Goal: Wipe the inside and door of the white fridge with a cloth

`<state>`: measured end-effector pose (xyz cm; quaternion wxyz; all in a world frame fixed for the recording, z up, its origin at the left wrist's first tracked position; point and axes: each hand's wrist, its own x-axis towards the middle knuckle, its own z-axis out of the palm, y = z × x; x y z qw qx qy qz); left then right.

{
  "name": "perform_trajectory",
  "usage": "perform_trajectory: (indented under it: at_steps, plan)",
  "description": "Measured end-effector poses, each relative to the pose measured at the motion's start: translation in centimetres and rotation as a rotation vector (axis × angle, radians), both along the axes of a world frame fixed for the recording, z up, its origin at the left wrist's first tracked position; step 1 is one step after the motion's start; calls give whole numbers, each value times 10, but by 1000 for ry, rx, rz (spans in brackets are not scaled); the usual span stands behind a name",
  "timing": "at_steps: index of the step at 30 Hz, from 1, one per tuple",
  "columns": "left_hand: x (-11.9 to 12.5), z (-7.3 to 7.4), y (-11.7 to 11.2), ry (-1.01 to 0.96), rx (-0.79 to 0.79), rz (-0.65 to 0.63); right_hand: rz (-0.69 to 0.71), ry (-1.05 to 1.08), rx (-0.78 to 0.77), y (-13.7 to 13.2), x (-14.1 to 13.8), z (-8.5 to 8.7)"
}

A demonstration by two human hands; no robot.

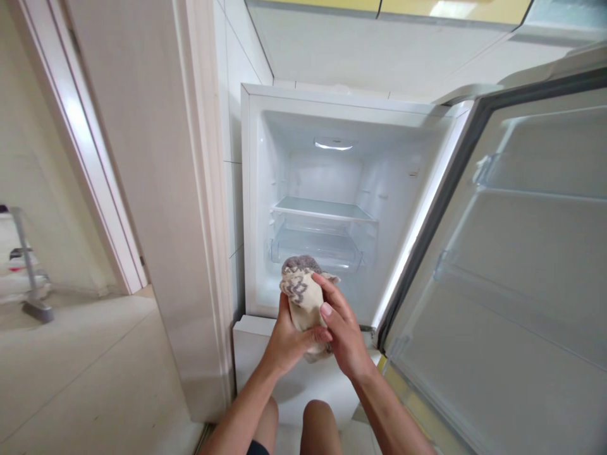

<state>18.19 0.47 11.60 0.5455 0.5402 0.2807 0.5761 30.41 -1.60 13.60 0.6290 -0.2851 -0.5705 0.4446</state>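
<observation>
Cloth (302, 297) (beige, grey-patterned, bunched) sits clasped between both hands just before the open fridge (332, 189): left hand (287, 341) wraps it from below, right hand (344, 328) presses fingers against its side. Fridge door (521, 253) stands wide at right; a wall edge (203, 221) crowds the left

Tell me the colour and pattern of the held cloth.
The cloth is cream with grey patterned markings and a grey top; the head view shows it.

left hand (289, 341): fingers curled tight | right hand (345, 328): fingers straight | hands touching
</observation>
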Motion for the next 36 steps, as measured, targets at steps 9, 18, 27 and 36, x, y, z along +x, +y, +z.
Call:
perform_trajectory:
  at_steps: [9, 18, 27, 36]
  plan:
    - [-7, 8, 31, -132, -2, 488, 135, 20, 142, 19, -8, 10]
    - [-40, 51, 108, -19, 183, 918, -344, -111, -120, 87, 39, -90]
    - [-25, 73, 186, 342, 382, 788, -547, -41, -106, 125, 51, -113]
    - [2, 46, 210, 199, 286, 819, -325, -102, -115, 117, 43, -83]
